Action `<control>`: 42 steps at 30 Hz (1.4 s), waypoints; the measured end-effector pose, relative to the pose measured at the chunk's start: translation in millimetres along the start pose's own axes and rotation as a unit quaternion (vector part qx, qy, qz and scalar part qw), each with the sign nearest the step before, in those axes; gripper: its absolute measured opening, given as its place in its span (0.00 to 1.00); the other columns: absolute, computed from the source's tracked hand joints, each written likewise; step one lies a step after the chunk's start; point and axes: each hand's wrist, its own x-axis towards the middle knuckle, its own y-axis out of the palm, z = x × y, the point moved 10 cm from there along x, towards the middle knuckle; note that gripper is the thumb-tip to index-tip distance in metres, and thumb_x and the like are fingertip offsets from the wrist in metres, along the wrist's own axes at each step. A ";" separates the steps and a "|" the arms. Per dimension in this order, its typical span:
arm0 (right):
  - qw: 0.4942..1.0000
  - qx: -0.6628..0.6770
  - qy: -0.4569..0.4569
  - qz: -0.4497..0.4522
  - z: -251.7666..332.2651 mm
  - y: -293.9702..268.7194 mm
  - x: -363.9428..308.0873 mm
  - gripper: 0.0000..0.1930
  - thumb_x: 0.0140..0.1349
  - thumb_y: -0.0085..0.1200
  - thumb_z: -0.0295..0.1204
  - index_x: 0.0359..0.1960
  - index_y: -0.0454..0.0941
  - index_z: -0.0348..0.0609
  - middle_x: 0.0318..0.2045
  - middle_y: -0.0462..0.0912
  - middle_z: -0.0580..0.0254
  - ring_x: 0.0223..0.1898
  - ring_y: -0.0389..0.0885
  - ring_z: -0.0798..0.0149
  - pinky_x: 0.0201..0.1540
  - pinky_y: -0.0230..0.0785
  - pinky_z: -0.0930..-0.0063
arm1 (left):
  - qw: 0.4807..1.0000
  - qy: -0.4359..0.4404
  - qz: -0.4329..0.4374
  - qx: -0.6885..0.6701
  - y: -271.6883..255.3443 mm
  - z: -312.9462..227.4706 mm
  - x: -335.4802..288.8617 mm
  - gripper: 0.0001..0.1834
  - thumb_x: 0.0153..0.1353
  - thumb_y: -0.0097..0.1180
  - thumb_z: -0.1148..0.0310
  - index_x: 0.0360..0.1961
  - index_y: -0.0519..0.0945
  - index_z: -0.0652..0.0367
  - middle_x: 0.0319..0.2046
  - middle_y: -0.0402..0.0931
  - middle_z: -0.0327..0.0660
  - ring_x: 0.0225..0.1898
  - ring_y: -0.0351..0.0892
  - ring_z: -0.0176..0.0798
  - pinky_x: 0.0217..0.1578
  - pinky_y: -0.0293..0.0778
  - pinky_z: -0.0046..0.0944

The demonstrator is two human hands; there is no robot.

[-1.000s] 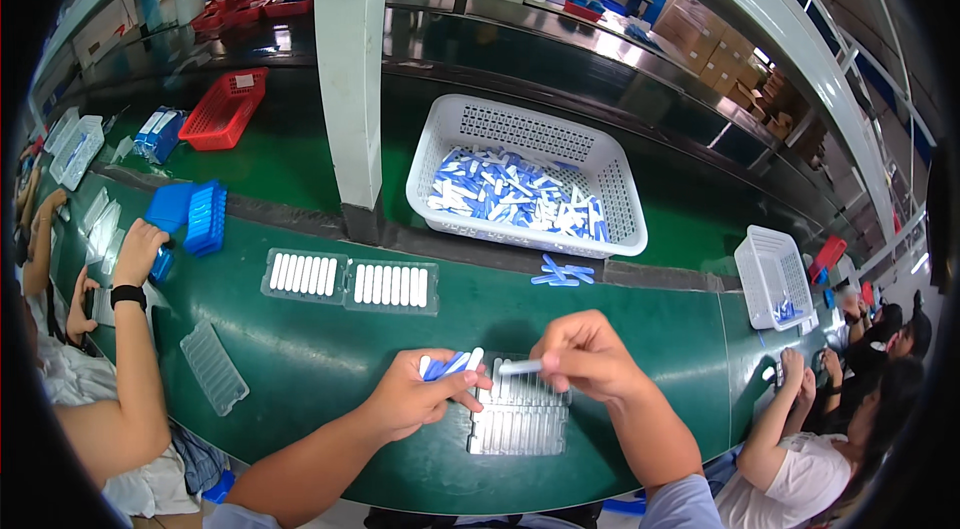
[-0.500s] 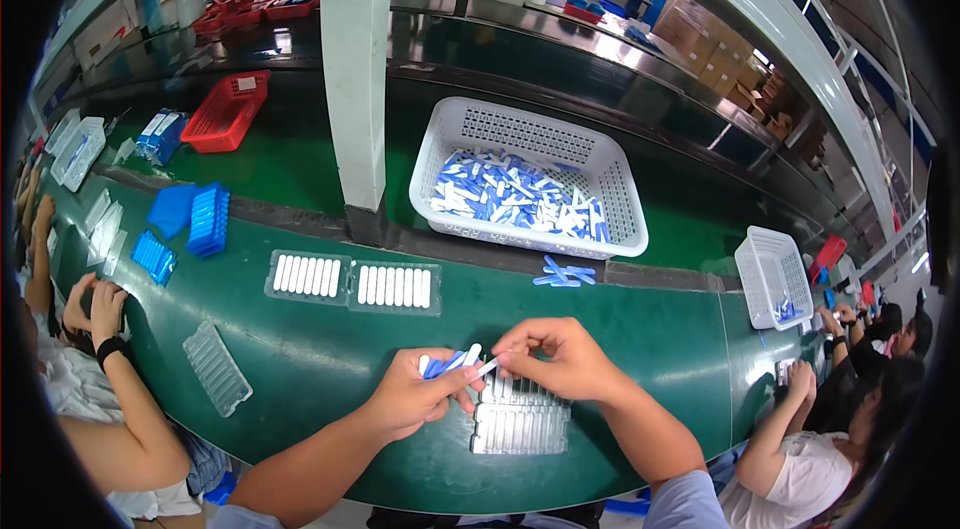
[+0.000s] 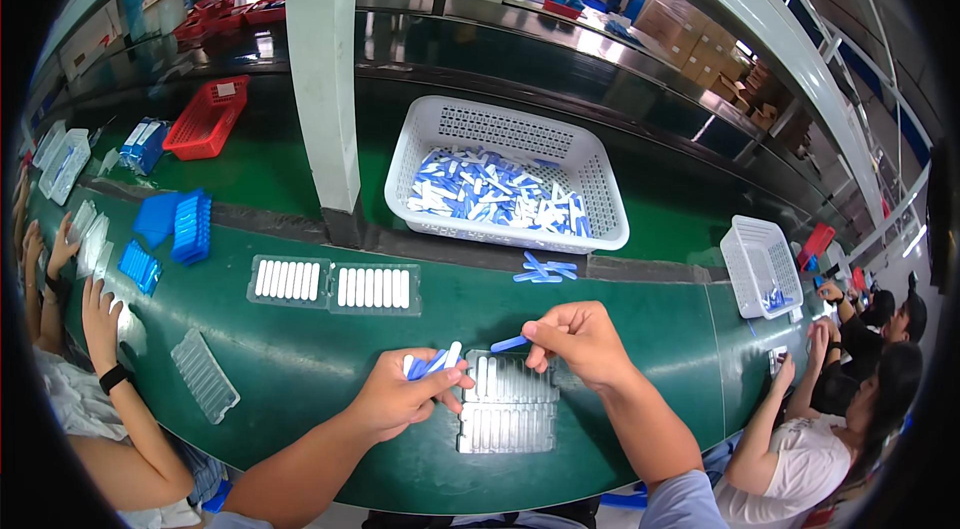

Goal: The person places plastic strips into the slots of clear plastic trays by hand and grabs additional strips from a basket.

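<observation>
My left hand is closed round a small bunch of flat, round-ended blue and white sticks; their exact kind is unclear. Between thumb and fingers, my right hand pinches one stick with its blue side showing, above the far part of a clear plastic tray. This slotted tray lies opened out in two halves on the green table. One white stick shows in a left slot of its far half; my hands partly cover that half.
A filled tray of white sticks lies ahead. Behind it stand a post and a white basket of loose sticks. Several blue sticks lie before the basket. A clear tray sits left; co-workers sit at both sides.
My right hand has moved away from the bunch in my left hand. Its pinched stick, white-looking before, now shows blue, held apart from the bunch. The whole view has shifted slightly.
</observation>
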 end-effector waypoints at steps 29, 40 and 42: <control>0.994 0.038 -0.099 0.017 -18.7 11.4 -12.9 0.06 0.66 0.59 0.21 0.41 0.85 0.31 0.34 0.88 0.54 0.32 0.85 0.71 0.35 0.77 0.80 | 0.999 -0.011 -0.004 0.049 4.7 4.2 -1.6 0.17 0.71 0.54 0.69 0.53 0.75 0.73 0.45 0.83 0.54 0.29 0.86 0.36 0.11 0.56 0.24; 0.995 0.039 -0.094 -0.002 -28.5 -8.4 -31.0 0.08 0.65 0.57 0.18 0.44 0.82 0.30 0.37 0.88 0.56 0.38 0.86 0.68 0.42 0.78 0.77 | 0.999 -0.037 -0.020 -0.025 -3.4 6.3 -2.6 0.16 0.73 0.51 0.69 0.56 0.75 0.69 0.49 0.83 0.54 0.35 0.89 0.38 0.10 0.55 0.23; 0.988 -0.055 -0.142 -0.036 -21.1 -16.6 -32.1 0.06 0.64 0.59 0.19 0.41 0.83 0.32 0.34 0.86 0.60 0.34 0.84 0.71 0.38 0.75 0.78 | 0.999 -0.037 -0.017 -0.030 -3.8 7.2 -2.0 0.16 0.73 0.50 0.69 0.56 0.75 0.69 0.48 0.83 0.54 0.35 0.89 0.38 0.10 0.55 0.23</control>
